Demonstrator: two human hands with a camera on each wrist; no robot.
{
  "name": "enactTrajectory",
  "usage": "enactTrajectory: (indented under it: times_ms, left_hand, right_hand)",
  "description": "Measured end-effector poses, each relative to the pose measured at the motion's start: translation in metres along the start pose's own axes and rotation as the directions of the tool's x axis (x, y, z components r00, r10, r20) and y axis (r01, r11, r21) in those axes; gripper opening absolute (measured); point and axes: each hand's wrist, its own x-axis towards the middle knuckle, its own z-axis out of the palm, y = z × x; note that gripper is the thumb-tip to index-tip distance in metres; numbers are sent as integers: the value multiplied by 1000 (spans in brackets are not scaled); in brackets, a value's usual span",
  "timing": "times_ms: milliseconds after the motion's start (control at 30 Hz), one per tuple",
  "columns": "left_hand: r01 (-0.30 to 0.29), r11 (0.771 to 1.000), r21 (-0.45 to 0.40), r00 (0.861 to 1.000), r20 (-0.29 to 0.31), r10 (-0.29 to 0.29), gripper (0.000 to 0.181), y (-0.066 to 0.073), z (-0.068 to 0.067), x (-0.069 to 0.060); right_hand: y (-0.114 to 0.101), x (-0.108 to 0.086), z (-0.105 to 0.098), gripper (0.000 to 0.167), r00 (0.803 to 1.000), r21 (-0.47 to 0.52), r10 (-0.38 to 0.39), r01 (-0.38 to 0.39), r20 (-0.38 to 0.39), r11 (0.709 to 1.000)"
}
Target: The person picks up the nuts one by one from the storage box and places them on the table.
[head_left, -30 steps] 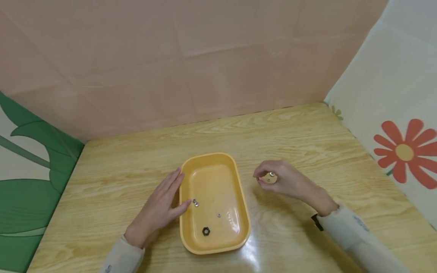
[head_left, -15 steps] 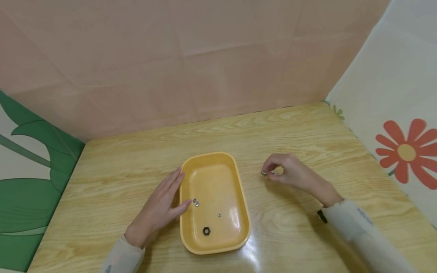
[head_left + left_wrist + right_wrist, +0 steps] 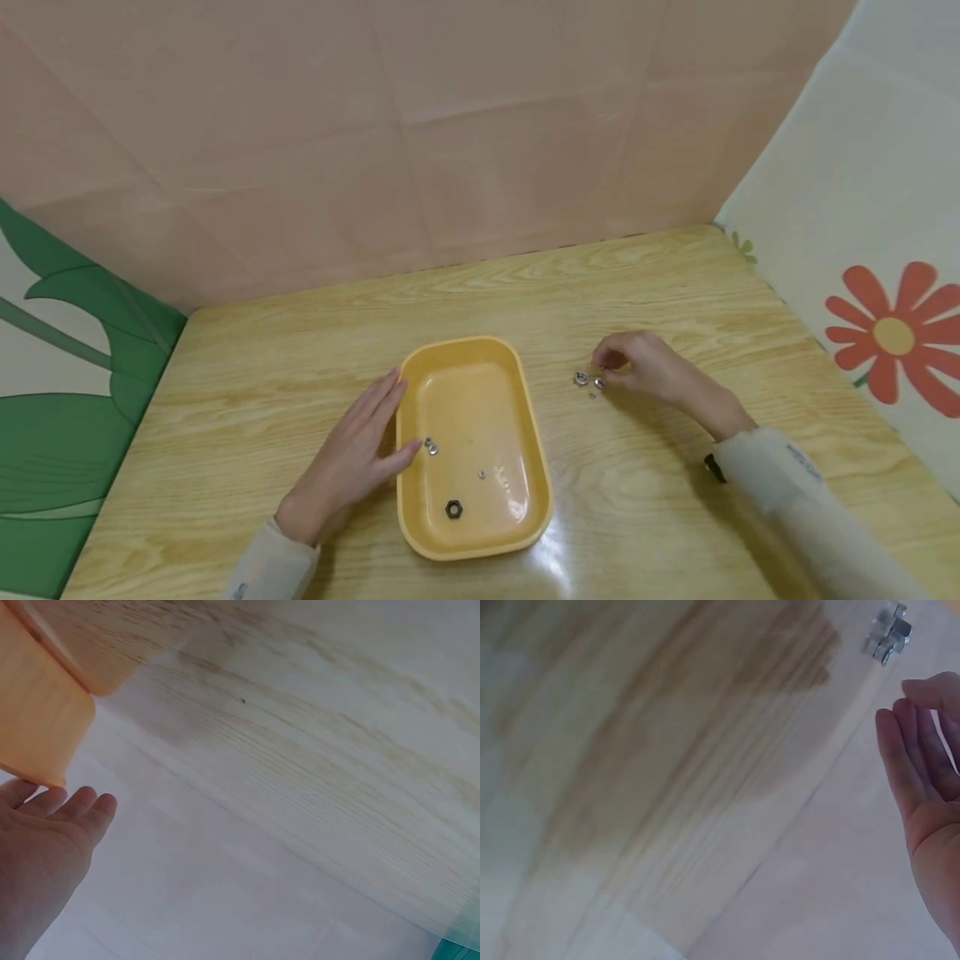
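A yellow tray (image 3: pixel 535 433) has my left hand (image 3: pixel 348 462) along its left rim, fingers extended and thumb over the edge. In the left wrist view, the fingertips of that hand (image 3: pixel 52 840) meet the tray wall (image 3: pixel 45 712). Right of the tray, a silver nut (image 3: pixel 581 379), a second metal piece (image 3: pixel 598 383) and a tiny one (image 3: pixel 592 396) lie on the table. My right hand (image 3: pixel 652 371) is just beside them, fingers bent. The right wrist view shows this hand (image 3: pixel 934 780) with loosely bent fingers and nothing visible between them, below the metal pieces (image 3: pixel 891 634).
Inside the tray are a black hex nut (image 3: pixel 453 509), small silver pieces (image 3: pixel 431 447) near my left thumb and a tiny nut (image 3: pixel 482 474). A pink cloth (image 3: pixel 420 150) hangs behind the wooden table (image 3: pixel 300 350); printed panels with leaves and a red flower (image 3: pixel 894 336) flank it.
My right hand has moved right and slightly back, away from the tray. The small piece it pinched has been let go, and a silver nut lies uncovered on the table. My left hand stays put.
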Motion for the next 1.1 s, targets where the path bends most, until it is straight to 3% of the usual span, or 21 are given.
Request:
enactTrajectory:
  times_ms: [200, 533, 1100]
  left_hand:
    - [12, 1000, 2, 1000, 17, -13, 84, 0, 0, 0]
    - [-3, 1000, 7, 1000, 9, 3, 83, -1, 1, 0]
    - [15, 1000, 10, 1000, 19, -15, 84, 0, 1, 0]
  right_hand:
    - [5, 2, -1, 17, 999, 4, 33, -33, 35, 999]
    - [13, 5, 0, 15, 997, -49, 24, -20, 72, 999]
    - [11, 5, -1, 12, 994, -49, 55, -50, 98, 998]
